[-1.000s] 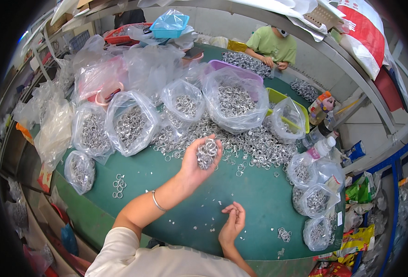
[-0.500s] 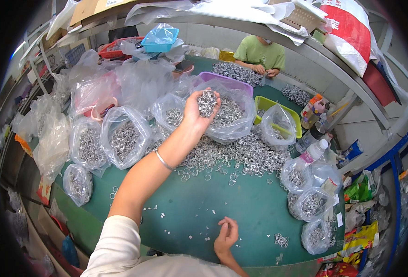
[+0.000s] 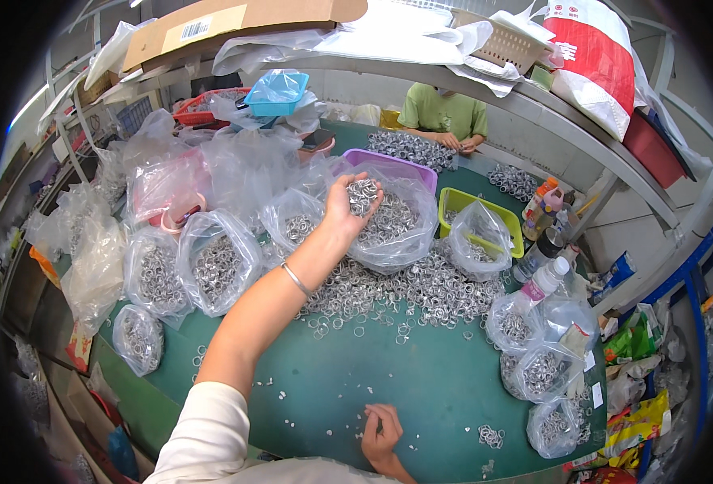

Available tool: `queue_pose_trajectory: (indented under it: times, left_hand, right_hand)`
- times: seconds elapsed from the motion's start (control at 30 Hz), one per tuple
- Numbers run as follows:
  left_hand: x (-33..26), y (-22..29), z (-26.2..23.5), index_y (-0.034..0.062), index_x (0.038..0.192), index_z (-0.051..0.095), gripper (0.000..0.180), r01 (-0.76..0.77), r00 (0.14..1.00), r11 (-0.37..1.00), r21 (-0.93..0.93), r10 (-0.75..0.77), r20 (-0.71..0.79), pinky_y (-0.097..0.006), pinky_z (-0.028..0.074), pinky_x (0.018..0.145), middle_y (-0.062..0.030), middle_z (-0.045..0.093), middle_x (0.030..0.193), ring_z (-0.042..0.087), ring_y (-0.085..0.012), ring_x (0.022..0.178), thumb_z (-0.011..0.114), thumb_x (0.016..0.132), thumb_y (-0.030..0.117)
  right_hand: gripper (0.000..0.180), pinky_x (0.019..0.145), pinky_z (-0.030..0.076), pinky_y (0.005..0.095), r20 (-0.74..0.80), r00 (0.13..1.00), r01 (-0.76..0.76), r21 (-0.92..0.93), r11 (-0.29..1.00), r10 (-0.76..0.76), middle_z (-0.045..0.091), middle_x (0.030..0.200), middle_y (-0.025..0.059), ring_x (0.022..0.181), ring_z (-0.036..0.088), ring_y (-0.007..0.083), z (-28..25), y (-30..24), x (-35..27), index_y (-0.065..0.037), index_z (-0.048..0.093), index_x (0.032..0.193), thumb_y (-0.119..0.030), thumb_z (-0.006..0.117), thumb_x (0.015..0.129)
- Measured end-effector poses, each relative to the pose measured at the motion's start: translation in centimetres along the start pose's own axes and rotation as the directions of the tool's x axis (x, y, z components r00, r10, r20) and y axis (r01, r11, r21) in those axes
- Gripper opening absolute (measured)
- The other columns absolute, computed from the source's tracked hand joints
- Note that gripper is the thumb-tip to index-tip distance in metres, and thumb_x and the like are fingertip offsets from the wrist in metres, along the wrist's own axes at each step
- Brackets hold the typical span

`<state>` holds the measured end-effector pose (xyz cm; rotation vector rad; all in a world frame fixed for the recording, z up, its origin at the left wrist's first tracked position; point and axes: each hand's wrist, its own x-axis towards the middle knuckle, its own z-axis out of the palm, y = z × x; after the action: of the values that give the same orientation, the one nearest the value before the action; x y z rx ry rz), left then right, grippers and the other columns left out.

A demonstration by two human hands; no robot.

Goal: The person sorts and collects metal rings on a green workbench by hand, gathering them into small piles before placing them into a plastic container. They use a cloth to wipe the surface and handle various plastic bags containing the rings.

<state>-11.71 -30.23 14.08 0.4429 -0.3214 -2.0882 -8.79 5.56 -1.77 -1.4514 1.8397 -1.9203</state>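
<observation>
My left hand (image 3: 348, 203) is stretched out over an open clear plastic bag (image 3: 409, 242) of small metal rings, cupping a handful of metal rings (image 3: 363, 192) above the bag's mouth. A thin bracelet (image 3: 296, 278) sits on that wrist. My right hand (image 3: 382, 427) rests near the front edge of the green table (image 3: 421, 387), fingers curled and pinched on the surface among tiny scattered pieces. A loose heap of rings (image 3: 409, 294) lies on the table just in front of the bag.
Several ring-filled plastic bags stand at the left (image 3: 215, 270) and right (image 3: 542, 375). A purple tub (image 3: 388, 161) and a green tub (image 3: 473, 206) sit behind. Bottles (image 3: 546, 278) stand at the right. Another person in a green shirt (image 3: 443, 113) works at the far end.
My left hand has carried the handful of rings from above the loose heap away from me to over the open bag. My right hand has stayed low near the front edge.
</observation>
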Motion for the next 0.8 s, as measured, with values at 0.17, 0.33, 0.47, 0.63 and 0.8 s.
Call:
queue_pose_trajectory:
  times: [0.17, 0.33, 0.47, 0.63, 0.8]
  left_hand:
    - [0.2, -0.1, 0.1, 0.0022, 0.103, 0.047, 0.022, -0.039, 0.999, 0.999, 0.004, 0.038, 0.031, -0.037, 0.055, 0.064, -0.016, 0.056, 0.088, 0.059, -0.0273, 0.077, 0.042, 0.086, 0.016]
    - [0.7, 0.3, -0.2, 0.002, 0.104, 0.047, 0.023, -0.112, 0.994, 0.993, 0.019, 0.112, 0.013, -0.037, 0.055, 0.068, -0.0163, 0.057, 0.089, 0.06, -0.027, 0.08, 0.042, 0.086, 0.015]
    - [1.0, 0.3, 0.3, 0.0026, 0.103, 0.049, 0.022, -0.137, 0.991, 0.99, 0.042, 0.137, 0.013, -0.039, 0.054, 0.07, -0.015, 0.058, 0.089, 0.059, -0.0267, 0.08, 0.043, 0.086, 0.016]
    - [4.1, -0.5, -0.7, 0.0061, 0.091, 0.059, 0.018, -0.309, 0.943, 0.918, 0.249, 0.263, 0.202, -0.036, 0.045, 0.072, -0.0083, 0.059, 0.091, 0.057, -0.0188, 0.08, 0.055, 0.082, 0.021]
    - [8.3, 1.4, -4.9, -0.0015, 0.115, 0.056, 0.034, -0.548, 0.836, 0.361, 0.754, 0.248, 0.489, -0.03, 0.034, 0.097, -0.011, 0.057, 0.117, 0.05, -0.0196, 0.111, 0.053, 0.086, 0.015]
  right_hand:
    - [0.014, 0.059, 0.044, 0.0321, -0.007, 1.0, 0.007, 0.013, 1.0, -0.007, 0.059, 0.075, 0.0133, 0.064, 0.056, 0.0246, -0.2, -0.1, 0.3, 0.003, 0.06, 0.084, 0.009, 0.051, 0.077]
    - [0.014, 0.059, 0.045, 0.0312, 0.001, 1.0, -0.028, 0.04, 0.999, 0.028, 0.06, 0.075, 0.0132, 0.064, 0.057, 0.024, 0.2, 0.0, 0.0, 0.002, 0.061, 0.084, 0.009, 0.051, 0.077]
    - [0.015, 0.059, 0.045, 0.0314, 0.004, 0.999, -0.042, 0.034, 0.999, 0.042, 0.06, 0.075, 0.0132, 0.065, 0.057, 0.0238, 0.5, -0.1, -0.1, 0.002, 0.061, 0.084, 0.009, 0.051, 0.076]
    - [0.017, 0.06, 0.046, 0.0319, -0.027, 1.0, -0.001, 0.008, 1.0, 0.001, 0.059, 0.075, 0.013, 0.064, 0.057, 0.0245, 0.7, 0.1, 0.1, 0.001, 0.062, 0.087, 0.009, 0.052, 0.075]
    - [0.02, 0.065, 0.045, 0.0354, 0.008, 1.0, -0.002, 0.003, 1.0, 0.002, 0.057, 0.084, 0.0108, 0.074, 0.054, 0.0276, 0.9, 1.2, -0.2, -0.003, 0.061, 0.091, 0.007, 0.055, 0.074]
